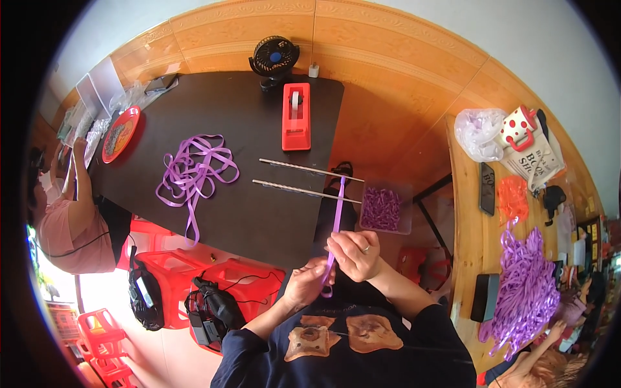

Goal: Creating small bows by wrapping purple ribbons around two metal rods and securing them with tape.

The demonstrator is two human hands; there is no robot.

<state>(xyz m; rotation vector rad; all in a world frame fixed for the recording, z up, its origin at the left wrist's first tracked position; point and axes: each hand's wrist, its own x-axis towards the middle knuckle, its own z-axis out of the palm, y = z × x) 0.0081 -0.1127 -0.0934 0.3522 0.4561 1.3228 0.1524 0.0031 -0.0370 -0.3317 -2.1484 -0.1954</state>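
Observation:
My left hand (pixel 309 279) and my right hand (pixel 354 253) are close together in front of my chest, both pinching a strip of purple ribbon (pixel 337 216). The strip runs up from my fingers to two thin rods (pixel 304 179) that jut off the edge of the dark table (pixel 246 129). A small loop of the ribbon hangs below my left hand. A loose tangle of purple ribbon (pixel 194 171) lies on the table to the left. Just right of the rods sits a clear box of purple pieces (pixel 383 208).
A red tape dispenser (pixel 296 116) and a small black fan (pixel 274 58) stand at the table's far side. A red plate (pixel 120 133) is near a seated person at left. Red plastic stools (pixel 213 278) hold black bags. A wooden bench (pixel 469 220) at right carries purple ribbon (pixel 525 284).

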